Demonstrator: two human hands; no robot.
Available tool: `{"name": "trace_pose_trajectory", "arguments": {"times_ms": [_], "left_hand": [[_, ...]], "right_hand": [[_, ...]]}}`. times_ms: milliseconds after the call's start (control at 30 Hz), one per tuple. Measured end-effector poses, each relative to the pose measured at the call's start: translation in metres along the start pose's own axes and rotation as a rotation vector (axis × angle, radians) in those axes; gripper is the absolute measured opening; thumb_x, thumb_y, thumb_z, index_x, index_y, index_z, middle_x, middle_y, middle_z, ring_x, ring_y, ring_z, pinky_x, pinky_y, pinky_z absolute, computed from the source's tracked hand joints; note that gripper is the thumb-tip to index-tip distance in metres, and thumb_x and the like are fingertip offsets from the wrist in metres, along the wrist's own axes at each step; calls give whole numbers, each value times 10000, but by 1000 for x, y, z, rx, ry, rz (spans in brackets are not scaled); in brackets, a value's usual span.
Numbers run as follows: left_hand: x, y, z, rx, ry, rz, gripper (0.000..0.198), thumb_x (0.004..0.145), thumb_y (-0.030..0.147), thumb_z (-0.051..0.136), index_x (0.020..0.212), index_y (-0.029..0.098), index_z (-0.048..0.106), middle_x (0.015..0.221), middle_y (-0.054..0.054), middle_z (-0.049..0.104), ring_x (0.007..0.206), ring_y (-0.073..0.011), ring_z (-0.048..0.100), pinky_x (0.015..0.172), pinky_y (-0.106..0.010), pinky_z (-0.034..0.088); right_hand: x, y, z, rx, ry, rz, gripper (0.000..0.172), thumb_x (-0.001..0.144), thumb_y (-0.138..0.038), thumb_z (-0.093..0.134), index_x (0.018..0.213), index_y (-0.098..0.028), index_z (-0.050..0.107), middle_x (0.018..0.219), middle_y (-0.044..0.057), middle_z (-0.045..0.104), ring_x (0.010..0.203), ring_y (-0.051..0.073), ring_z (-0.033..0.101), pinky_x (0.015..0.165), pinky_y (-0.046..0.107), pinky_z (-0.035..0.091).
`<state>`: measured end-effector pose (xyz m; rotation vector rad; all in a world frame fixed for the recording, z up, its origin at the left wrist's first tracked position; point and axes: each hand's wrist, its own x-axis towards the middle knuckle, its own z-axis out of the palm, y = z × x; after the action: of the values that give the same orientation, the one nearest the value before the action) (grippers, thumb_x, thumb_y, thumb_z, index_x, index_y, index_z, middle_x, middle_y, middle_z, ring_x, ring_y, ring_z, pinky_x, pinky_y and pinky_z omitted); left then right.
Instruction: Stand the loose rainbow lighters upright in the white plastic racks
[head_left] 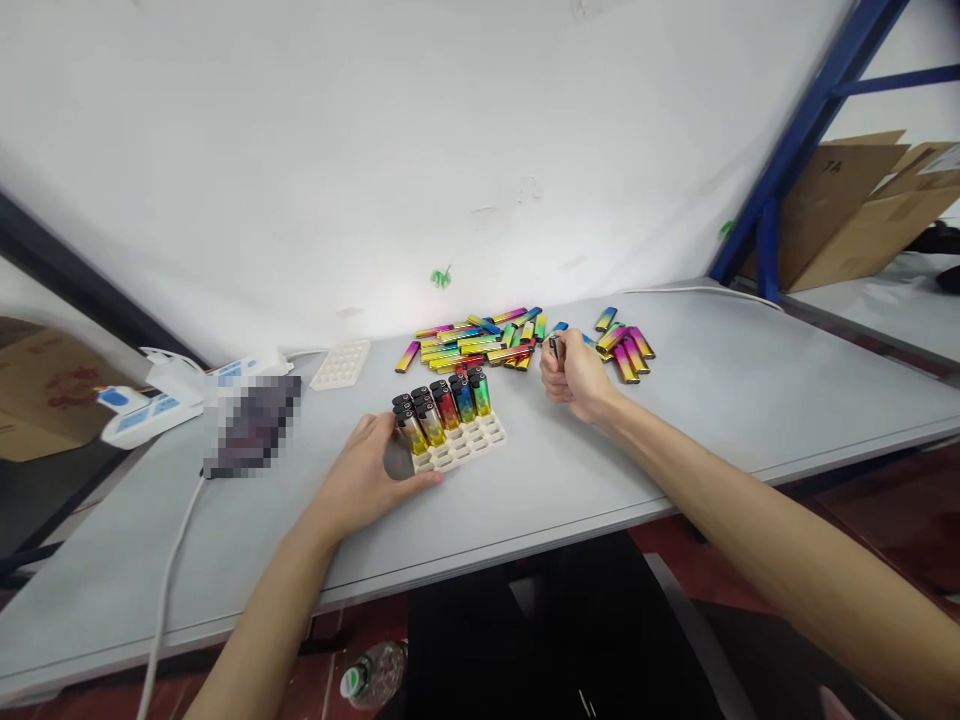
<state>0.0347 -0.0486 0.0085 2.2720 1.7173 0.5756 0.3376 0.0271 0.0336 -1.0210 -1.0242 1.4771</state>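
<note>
A white slotted tray (469, 445) stands on the table with several upright lighters (448, 405) in its back rows, black-topped with coloured see-through bodies. The front slots show bare. My left hand (367, 470) grips the tray's left corner, thumb along the near edge and fingers beside the end lighters. To the right, my right hand (576, 375) is raised and closed around a lighter (556, 349); only its dark and metal top shows, the rest is hidden by the fingers. Behind lies a heap of shiny rainbow-coloured lighter sleeves (469, 345), and a smaller group of sleeves (630, 352) lies beyond my right hand.
Another white tray (341, 364) lies against the wall at the left. Near it are a power strip (154, 415) and a blurred dark object (255, 425) with a white cable (176, 560). Cardboard boxes (862, 215) stand behind a blue frame (795, 130). A plastic bottle (379, 675) is below the table.
</note>
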Motion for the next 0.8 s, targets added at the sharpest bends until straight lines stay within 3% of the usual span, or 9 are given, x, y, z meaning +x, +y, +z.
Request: {"name": "trace_pose_trajectory", "arguments": {"times_ms": [200,300,400,500,600,800], "left_hand": [[0,-2,1,-3,11,8,601,707,657,750,1073,216,570,1085,-84,604,1084,-314,550,917,-452,478],[0,-2,1,1,7,3,613,710,671,742,1078,216,559,1089,-80,602,1084,-312,554,923,-449,476],[0,-1,0,8,-3,5,621,717,681,733,1081,213,549,1087,-82,597,1089,-312,544,932,-456,472],[0,0,0,12,-7,6,628,720,683,729,1084,205,549,1089,-88,594,1091,-314,542,929,-460,474],[0,0,0,17,-1,10,622,723,670,733,1098,208,553,1087,-91,596,1090,-314,544,919,-457,479],[0,0,1,8,-5,18,631,725,666,733,1127,213,555,1094,-92,601,1092,-316,540,918,-458,473]], "right_hand": [[0,0,1,-4,39,12,452,971,-489,347,601,-229,351,445,-77,229,387,82,127,371,212,115],[3,4,0,6,4,-32,436,974,-500,349,671,-212,471,526,-49,352,431,97,272,410,219,260],[5,9,-2,-60,-74,-121,283,943,-395,490,758,-192,556,687,-11,514,607,114,473,606,240,439],[0,9,-4,-220,-263,-234,217,920,-369,602,813,-181,598,780,-8,572,740,118,523,753,256,452],[-8,3,-3,-320,-374,-342,218,902,-391,659,863,-179,627,853,-4,618,786,114,546,766,258,450],[-21,10,17,-384,-395,-443,226,863,-348,718,999,-186,639,908,36,700,827,158,659,789,320,530]]}}
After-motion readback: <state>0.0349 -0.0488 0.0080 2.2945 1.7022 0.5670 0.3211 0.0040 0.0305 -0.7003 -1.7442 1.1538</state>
